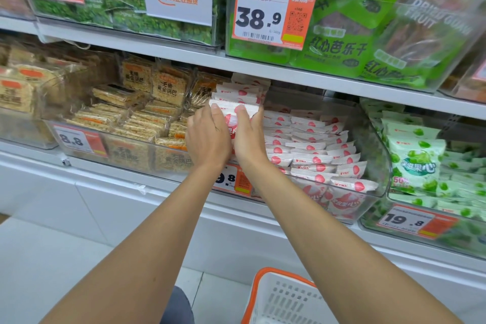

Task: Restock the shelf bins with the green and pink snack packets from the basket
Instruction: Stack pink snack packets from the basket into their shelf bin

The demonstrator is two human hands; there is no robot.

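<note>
At the left end of the bin [378,155], the left hand [207,137] and right hand [248,137] squeeze a bundle of pink packets [231,108] between them, fingers curled over its top edge. The packets look light, soft and slick, so they are probably best held pressed together by the sides. The basket [278,297] sits below the bin.

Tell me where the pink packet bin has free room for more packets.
Free room lies at the back right of the bin, above the low pink packets and below the shelf board. The left is crowded: left hand and right hand hold a stack there, beside the rice crackers.
</note>
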